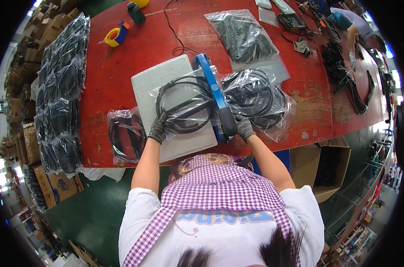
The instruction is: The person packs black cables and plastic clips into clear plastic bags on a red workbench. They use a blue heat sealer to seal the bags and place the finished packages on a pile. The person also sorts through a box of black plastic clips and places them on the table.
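1. Checked apron (219, 187) nearest; green floor (90, 213) below.
2. Left hand (158, 128) pinches bagged cable (184, 104) on white pad (159, 78).
3. Right hand (244, 127) grips sealer (215, 91).
4. Red tabletop (135, 49), bag stack (61, 93) left.

I can't see my right hand's (244, 127) palm or fingertips, wrapped around the sealer's dark handle (227, 122). The sealer's blue arm (209, 80) hides the bag's (184, 104) right edge. Far right, a co-worker's arm (354, 33) is cut off, tools there too small to tell.

Red table (135, 49), blue sealer (211, 84), purple-checked apron (219, 187), black cables (184, 104).
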